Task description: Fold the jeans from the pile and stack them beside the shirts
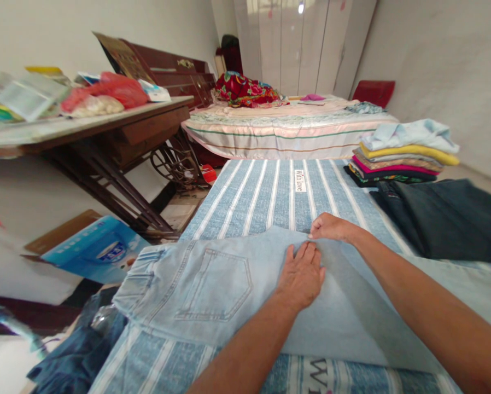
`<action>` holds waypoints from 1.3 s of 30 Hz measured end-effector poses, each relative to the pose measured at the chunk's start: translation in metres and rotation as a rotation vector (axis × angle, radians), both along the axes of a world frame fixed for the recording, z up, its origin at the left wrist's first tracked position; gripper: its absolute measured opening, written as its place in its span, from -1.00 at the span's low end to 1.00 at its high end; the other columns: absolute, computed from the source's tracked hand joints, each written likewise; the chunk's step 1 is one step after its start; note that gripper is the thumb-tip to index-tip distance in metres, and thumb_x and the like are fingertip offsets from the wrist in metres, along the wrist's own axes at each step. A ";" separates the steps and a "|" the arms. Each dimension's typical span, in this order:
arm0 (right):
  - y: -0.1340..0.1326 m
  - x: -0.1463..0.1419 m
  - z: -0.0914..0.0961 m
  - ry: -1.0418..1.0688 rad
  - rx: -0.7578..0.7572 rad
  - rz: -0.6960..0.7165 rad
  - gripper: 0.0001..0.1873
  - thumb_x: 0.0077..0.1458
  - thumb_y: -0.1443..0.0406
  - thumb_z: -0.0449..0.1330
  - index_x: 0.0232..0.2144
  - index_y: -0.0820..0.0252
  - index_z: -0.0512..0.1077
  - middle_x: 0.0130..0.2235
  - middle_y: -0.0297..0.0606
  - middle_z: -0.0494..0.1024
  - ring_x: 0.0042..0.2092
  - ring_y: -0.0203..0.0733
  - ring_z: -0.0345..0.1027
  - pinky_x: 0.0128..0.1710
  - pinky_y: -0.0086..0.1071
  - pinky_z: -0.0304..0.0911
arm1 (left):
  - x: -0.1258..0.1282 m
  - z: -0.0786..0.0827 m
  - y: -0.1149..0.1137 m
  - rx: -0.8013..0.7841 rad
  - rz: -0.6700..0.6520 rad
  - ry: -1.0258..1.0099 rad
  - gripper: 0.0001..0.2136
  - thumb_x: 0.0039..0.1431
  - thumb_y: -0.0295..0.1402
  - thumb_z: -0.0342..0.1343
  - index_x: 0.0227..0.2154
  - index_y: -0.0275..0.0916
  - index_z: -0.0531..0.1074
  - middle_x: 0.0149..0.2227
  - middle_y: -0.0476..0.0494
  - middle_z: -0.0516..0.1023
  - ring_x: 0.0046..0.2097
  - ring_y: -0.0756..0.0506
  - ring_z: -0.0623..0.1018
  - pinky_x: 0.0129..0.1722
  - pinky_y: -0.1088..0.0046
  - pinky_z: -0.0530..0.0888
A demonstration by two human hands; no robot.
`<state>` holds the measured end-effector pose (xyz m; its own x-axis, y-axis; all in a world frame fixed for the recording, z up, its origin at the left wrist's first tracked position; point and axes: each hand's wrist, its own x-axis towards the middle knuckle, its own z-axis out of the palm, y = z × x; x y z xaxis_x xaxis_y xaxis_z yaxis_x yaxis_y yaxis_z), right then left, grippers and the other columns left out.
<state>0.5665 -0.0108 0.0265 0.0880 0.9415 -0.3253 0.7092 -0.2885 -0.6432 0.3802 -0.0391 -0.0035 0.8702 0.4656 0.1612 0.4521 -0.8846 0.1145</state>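
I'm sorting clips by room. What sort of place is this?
Most likely a bedroom in a home: a bed with a patterned sheet stands at the back, a tall cupboard rises behind it, and folded clothes are stacked at the right.

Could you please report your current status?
Left hand flat on pale blue denim jeans. Right hand pinching far edge. Folded dark cloth garment close, right.

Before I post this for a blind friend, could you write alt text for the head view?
The left hand rests on light blue jeans spread over a striped cloth; the right hand pinches their far edge. At right are a stack of folded clothes and a dark garment; a bed stands behind.
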 end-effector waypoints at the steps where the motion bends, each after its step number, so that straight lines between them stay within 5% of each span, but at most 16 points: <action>1: 0.000 0.001 0.001 0.006 -0.007 0.005 -0.80 -0.22 0.20 0.17 -0.61 0.26 0.46 -0.66 -0.42 0.31 -0.53 -0.36 0.16 -0.53 -0.48 0.05 | 0.000 0.000 0.000 0.005 0.000 0.000 -0.60 0.29 -0.22 -0.28 0.09 -0.29 0.21 0.19 -0.22 0.21 0.23 -0.16 0.13 0.18 0.06 0.09; 18: 0.011 0.007 -0.003 -0.146 -0.184 0.089 -0.78 -0.26 0.42 0.10 -0.48 0.23 0.49 -0.70 -0.42 0.33 -0.61 -0.32 0.23 -0.62 -0.51 0.10 | 0.000 -0.001 0.000 0.012 -0.005 -0.002 -0.59 0.30 -0.22 -0.30 0.11 -0.27 0.17 0.20 -0.17 0.22 0.23 -0.12 0.14 0.16 0.06 0.12; 28: 0.001 -0.003 0.007 -0.405 0.024 0.181 -0.82 -0.28 0.44 0.08 -0.61 0.22 0.50 -0.56 -0.28 0.47 -0.45 -0.27 0.30 -0.49 -0.47 0.07 | 0.000 -0.003 0.001 0.007 -0.009 -0.011 -0.59 0.30 -0.22 -0.30 0.11 -0.28 0.18 0.19 -0.18 0.22 0.22 -0.13 0.14 0.17 0.04 0.12; 39: -0.005 0.005 -0.003 -0.326 0.126 0.152 -0.80 -0.18 0.40 0.05 -0.57 0.20 0.49 -0.53 -0.36 0.48 -0.43 -0.31 0.31 -0.46 -0.50 0.09 | 0.000 -0.002 0.002 0.011 0.001 -0.007 -0.61 0.29 -0.21 -0.25 0.07 -0.26 0.21 0.22 -0.19 0.19 0.25 -0.14 0.09 0.18 0.06 0.10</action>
<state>0.5712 -0.0156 0.0234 0.0243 0.9826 -0.1844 0.9110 -0.0977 -0.4007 0.3803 -0.0371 -0.0059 0.8686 0.4646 0.1723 0.4521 -0.8854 0.1082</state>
